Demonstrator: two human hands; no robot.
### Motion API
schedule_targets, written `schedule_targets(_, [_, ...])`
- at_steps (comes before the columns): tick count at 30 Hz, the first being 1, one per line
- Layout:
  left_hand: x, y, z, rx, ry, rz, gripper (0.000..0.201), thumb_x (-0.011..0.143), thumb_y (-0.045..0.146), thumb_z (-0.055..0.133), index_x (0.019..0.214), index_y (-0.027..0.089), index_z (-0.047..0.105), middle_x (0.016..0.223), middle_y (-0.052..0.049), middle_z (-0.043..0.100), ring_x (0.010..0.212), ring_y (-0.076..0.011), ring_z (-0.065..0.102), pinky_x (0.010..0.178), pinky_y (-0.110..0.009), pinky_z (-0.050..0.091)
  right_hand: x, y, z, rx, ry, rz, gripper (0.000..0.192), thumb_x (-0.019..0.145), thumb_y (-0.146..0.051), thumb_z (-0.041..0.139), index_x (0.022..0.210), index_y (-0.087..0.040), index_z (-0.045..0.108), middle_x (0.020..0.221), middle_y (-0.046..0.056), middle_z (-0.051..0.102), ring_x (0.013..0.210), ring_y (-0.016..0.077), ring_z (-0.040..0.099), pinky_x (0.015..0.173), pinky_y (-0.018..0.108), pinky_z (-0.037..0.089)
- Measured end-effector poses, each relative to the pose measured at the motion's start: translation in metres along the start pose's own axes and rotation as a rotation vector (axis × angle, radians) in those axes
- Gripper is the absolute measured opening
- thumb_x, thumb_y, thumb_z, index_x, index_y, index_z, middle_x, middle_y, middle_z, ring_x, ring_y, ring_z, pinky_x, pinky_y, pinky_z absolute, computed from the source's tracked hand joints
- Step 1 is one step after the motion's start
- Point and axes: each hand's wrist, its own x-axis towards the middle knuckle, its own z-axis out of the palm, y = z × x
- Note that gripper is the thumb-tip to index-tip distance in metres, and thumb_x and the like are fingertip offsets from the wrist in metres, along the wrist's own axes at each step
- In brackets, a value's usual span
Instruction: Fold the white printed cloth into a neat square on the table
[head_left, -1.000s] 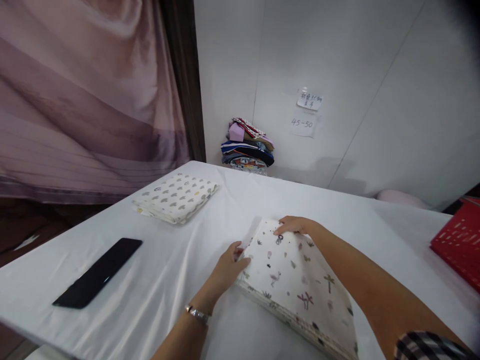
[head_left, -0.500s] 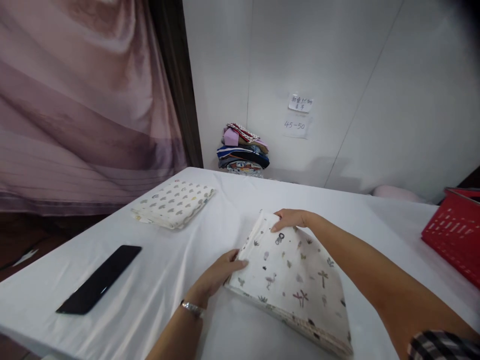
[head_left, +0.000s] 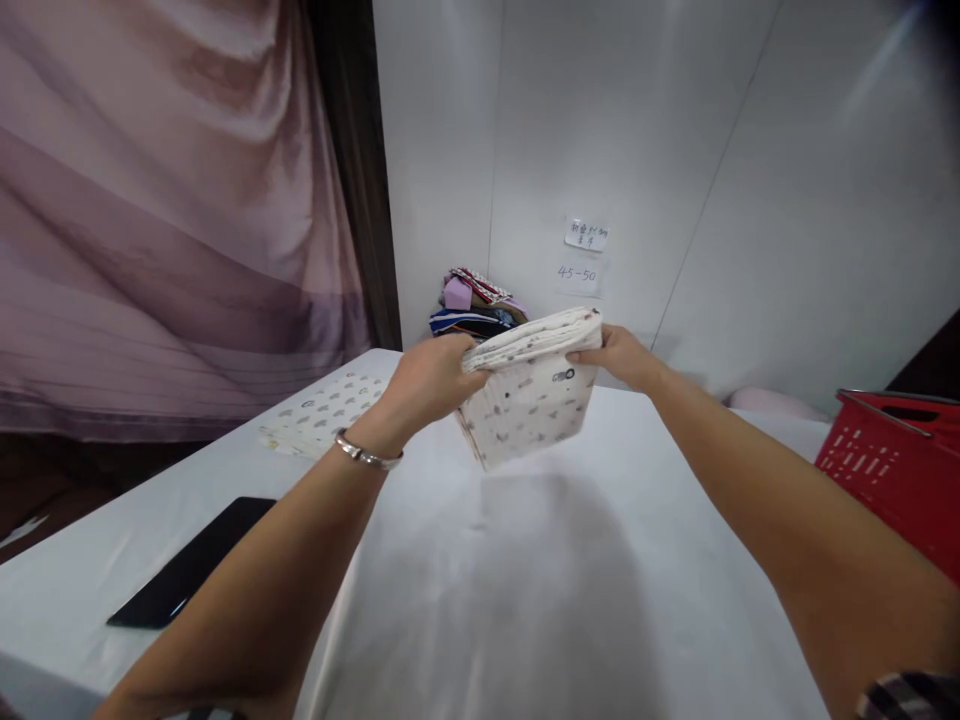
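Observation:
A folded white cloth [head_left: 529, 405] with small printed figures hangs above the table, its layered edge uppermost. My left hand [head_left: 435, 385] is closed on its upper left corner, thumb on the near face. At the upper right corner, my right hand [head_left: 619, 357] pinches the same cloth. The lower part of the cloth is off the table and slightly blurred. To the left, a second folded cloth [head_left: 319, 415] with grey prints lies flat, partly covered by my left hand and arm.
A flat black object [head_left: 199, 555] lies at the left, partly behind my left forearm. The red basket [head_left: 892, 470] stands on the right. Folded fabrics [head_left: 472, 305] are stacked by the wall. White cloth covers the table [head_left: 525, 600]; a pink curtain [head_left: 172, 200] hangs at the left.
Both hands have lifted the folded cloth off the table and moved it up and away from me. It now hangs with its layered edge on top. The view has shifted slightly.

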Motion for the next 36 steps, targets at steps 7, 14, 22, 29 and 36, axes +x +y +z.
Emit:
schedule_targets(7, [-0.08,0.007,0.078,0.255,0.019,0.376,0.017,0.075,0.015,0.05,0.091,0.018,0.056,0.089,-0.007,0.057,0.088,-0.0236,0.051,0.076,-0.038,0.038,-0.078,0.077,0.015,-0.366,0.089,-0.342,0.035,0.075,-0.036,0.064,0.106,-0.02,0.064,0.112,0.009,0.065,0.106,0.0249,0.057,0.094,0.042,0.043])
schedule_targets(14, [-0.176,-0.006,0.176,0.091,-0.257,0.415,0.026,0.073,0.001,0.043,0.089,0.019,0.053,0.09,-0.006,0.057,0.085,-0.0224,0.05,0.075,-0.037,0.041,-0.197,0.178,0.065,-0.476,-0.149,-0.175,0.036,0.079,-0.029,0.057,0.115,-0.025,0.06,0.123,0.007,0.059,0.119,0.0243,0.049,0.099,0.047,0.041])
schedule_targets(22, [-0.182,-0.01,0.176,0.008,-0.206,0.401,0.034,0.075,0.004,0.041,0.103,0.02,0.05,0.096,-0.004,0.057,0.091,-0.0202,0.05,0.078,-0.037,0.043,-0.224,0.147,0.063,-0.442,-0.076,-0.032,0.038,0.087,-0.022,0.042,0.121,-0.029,0.057,0.13,0.003,0.054,0.127,0.0215,0.041,0.104,0.047,0.037])
schedule_targets(29, [-0.188,-0.011,0.165,-0.249,-0.176,0.307,0.033,0.078,0.016,0.053,0.11,0.021,0.055,0.105,-0.006,0.06,0.1,-0.019,0.053,0.088,-0.038,0.044,-0.248,0.136,0.084,-0.556,-0.222,-0.002,0.045,0.09,-0.032,0.042,0.135,-0.026,0.041,0.141,0.005,0.041,0.133,0.023,0.031,0.107,0.047,0.033])
schedule_targets(36, [-0.145,-0.045,0.161,-0.622,-0.121,-0.464,0.024,0.079,0.035,0.053,0.094,0.019,0.063,0.088,-0.003,0.066,0.079,-0.0159,0.06,0.074,-0.03,0.049,-0.225,0.124,0.094,-0.655,-0.211,-0.007,0.045,0.091,-0.036,0.042,0.133,-0.023,0.044,0.139,0.008,0.043,0.132,0.0264,0.032,0.107,0.055,0.027])
